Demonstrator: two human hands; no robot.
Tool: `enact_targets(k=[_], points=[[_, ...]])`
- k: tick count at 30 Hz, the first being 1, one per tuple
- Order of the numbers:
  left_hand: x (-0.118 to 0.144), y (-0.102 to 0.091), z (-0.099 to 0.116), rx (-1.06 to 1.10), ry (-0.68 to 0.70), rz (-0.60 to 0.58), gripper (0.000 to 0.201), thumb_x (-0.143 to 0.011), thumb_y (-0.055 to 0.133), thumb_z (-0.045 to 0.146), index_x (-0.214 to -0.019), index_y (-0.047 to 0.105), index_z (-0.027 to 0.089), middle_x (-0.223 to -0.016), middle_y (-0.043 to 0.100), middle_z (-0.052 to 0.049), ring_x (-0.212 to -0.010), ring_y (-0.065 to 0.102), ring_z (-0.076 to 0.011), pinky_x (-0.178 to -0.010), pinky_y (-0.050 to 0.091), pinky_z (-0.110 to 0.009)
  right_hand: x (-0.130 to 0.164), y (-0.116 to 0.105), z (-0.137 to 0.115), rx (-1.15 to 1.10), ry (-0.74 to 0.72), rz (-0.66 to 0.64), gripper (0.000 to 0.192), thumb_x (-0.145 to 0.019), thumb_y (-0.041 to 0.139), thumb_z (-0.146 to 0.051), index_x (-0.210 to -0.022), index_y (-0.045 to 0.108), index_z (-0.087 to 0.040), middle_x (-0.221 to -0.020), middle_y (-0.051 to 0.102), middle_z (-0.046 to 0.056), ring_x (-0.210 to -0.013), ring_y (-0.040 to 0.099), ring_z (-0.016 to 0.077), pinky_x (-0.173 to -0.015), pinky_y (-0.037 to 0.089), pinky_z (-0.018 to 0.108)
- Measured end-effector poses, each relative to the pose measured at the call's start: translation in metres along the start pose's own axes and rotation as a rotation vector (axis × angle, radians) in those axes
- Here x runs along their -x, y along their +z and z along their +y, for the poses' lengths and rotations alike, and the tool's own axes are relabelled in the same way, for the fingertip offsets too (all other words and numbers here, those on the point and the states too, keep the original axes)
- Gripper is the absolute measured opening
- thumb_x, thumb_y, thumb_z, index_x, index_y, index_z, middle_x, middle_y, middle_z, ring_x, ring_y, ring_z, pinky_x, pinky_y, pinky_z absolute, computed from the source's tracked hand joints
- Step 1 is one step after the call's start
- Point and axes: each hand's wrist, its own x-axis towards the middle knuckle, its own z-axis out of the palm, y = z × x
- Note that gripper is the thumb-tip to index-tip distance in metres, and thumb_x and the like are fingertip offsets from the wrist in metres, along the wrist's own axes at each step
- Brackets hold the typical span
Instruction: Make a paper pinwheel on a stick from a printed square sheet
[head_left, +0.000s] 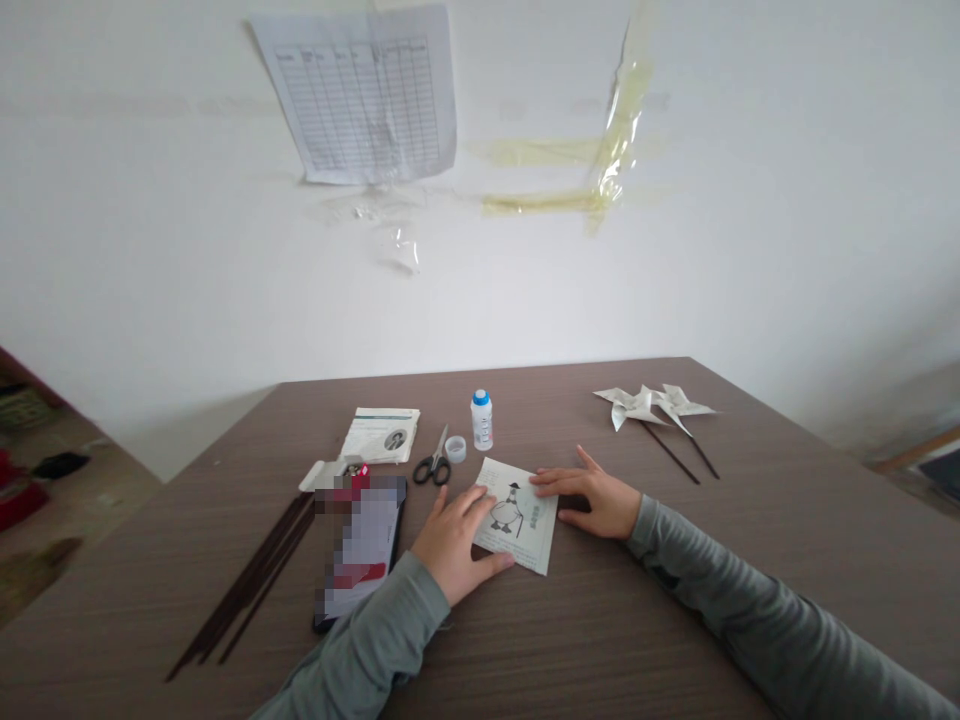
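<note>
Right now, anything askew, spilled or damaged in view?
On the wall, yellowish tape is buckled and holds nothing visible; the printed sheet looks creased down its middle. No spill shows on the table around the illustrated paper.

Touching printed sheet (514, 522) on bench (600, 640) with left grip (454, 543) at nine o'clock edge, right grip (598, 498) at two. Around it: white bottle (482, 422) upright at eleven, scissors (433, 468) and paper stack (380, 436) at ten, partly pixelated phone (367, 540) at nine, dark sticks (250, 582) beyond, two pinwheels (632, 405) at two. High on wall (675, 270) at eleven: gridded page (360, 100).
</note>
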Motion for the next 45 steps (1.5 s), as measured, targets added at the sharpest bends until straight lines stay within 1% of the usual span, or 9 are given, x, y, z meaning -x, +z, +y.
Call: enact_targets(k=[4, 11, 14, 18, 25, 31, 35, 40, 45], points=[[-0.002, 0.003, -0.008, 0.02, 0.017, 0.027, 0.078, -0.09, 0.111, 0.052, -0.163, 0.091, 0.036, -0.186, 0.08, -0.018, -0.176, 0.072, -0.0542, -0.159, 0.041, -0.083, 0.0, -0.003, 0.0, -0.018, -0.007, 0.001, 0.058, -0.096, 0.095, -0.029, -0.154, 0.096, -0.036, -0.178, 0.086, 0.018, -0.174, 0.074, 0.0546, -0.152, -0.004, 0.102], [0.0, 0.009, -0.009, 0.003, 0.06, 0.084, 0.061, -0.104, 0.106, 0.048, -0.161, 0.092, 0.028, -0.182, 0.083, -0.021, -0.173, 0.076, -0.0491, -0.156, 0.045, -0.083, 0.007, -0.018, -0.011, -0.008, -0.065, -0.017, 0.048, -0.104, 0.095, -0.033, -0.152, 0.097, -0.039, -0.173, 0.089, 0.015, -0.172, 0.077, 0.0493, -0.156, 0.019, 0.098], [0.003, 0.001, -0.005, 0.003, 0.068, 0.124, 0.05, -0.109, 0.102, 0.047, -0.156, 0.094, 0.029, -0.178, 0.086, -0.021, -0.168, 0.08, -0.0475, -0.153, 0.049, -0.083, 0.007, -0.017, -0.012, 0.038, -0.077, 0.032, 0.036, -0.111, 0.094, -0.038, -0.146, 0.099, -0.038, -0.166, 0.093, 0.015, -0.168, 0.081, 0.048, -0.155, 0.029, 0.095], [0.005, -0.015, -0.001, 0.015, 0.115, 0.069, 0.049, -0.113, 0.098, 0.055, -0.153, 0.096, 0.028, -0.173, 0.089, -0.021, -0.164, 0.083, -0.046, -0.15, 0.055, -0.079, 0.007, -0.012, -0.011, 0.088, -0.067, 0.073, 0.027, -0.119, 0.087, -0.044, -0.141, 0.101, -0.038, -0.162, 0.096, 0.013, -0.164, 0.083, 0.0463, -0.154, 0.034, 0.093], [0.006, -0.027, 0.005, 0.019, 0.09, 0.098, 0.027, -0.121, 0.089, 0.048, -0.139, 0.101, 0.031, -0.158, 0.096, -0.014, -0.156, 0.088, -0.0405, -0.146, 0.061, -0.072, 0.008, -0.01, -0.012, 0.187, -0.095, 0.19, 0.024, -0.12, 0.083, -0.034, -0.13, 0.103, -0.041, -0.143, 0.102, 0.01, -0.15, 0.092, 0.0423, -0.145, 0.056, 0.079], [0.005, -0.033, 0.009, 0.023, 0.069, 0.122, 0.016, -0.118, 0.09, 0.034, -0.127, 0.102, 0.028, -0.148, 0.099, -0.013, -0.148, 0.091, -0.0397, -0.141, 0.065, -0.067, 0.007, -0.015, -0.013, 0.128, -0.082, 0.138, 0.02, -0.121, 0.083, -0.04, -0.125, 0.102, -0.039, -0.143, 0.102, 0.01, -0.154, 0.09, 0.0427, -0.148, 0.052, 0.082], [0.005, -0.033, 0.009, 0.021, 0.096, 0.161, 0.012, -0.115, 0.089, 0.028, -0.114, 0.102, 0.027, -0.137, 0.101, -0.012, -0.137, 0.094, -0.0387, -0.133, 0.069, -0.063, 0.007, -0.018, -0.011, 0.096, -0.084, 0.145, 0.02, -0.122, 0.084, -0.041, -0.116, 0.102, -0.036, -0.14, 0.102, 0.01, -0.153, 0.09, 0.0425, -0.148, 0.056, 0.076], [0.004, -0.032, 0.007, 0.026, 0.143, 0.233, 0.023, -0.116, 0.088, 0.03, -0.095, 0.097, 0.027, -0.125, 0.102, -0.011, -0.128, 0.094, -0.0358, -0.122, 0.073, -0.056, 0.004, -0.012, -0.009, 0.092, -0.147, 0.197, 0.028, -0.124, 0.083, -0.047, -0.106, 0.099, -0.034, -0.124, 0.103, 0.009, -0.138, 0.095, 0.0387, -0.14, 0.067, 0.066], [0.003, -0.034, 0.009, 0.029, 0.118, 0.225, 0.028, -0.116, 0.083, 0.026, -0.092, 0.095, 0.027, -0.119, 0.101, -0.01, -0.126, 0.094, -0.0362, -0.12, 0.073, -0.055, 0.003, -0.006, -0.015, 0.151, -0.165, 0.264, 0.037, -0.13, 0.076, -0.048, -0.102, 0.095, -0.031, -0.107, 0.099, 0.009, -0.123, 0.094, 0.0358, -0.131, 0.069, 0.063]])
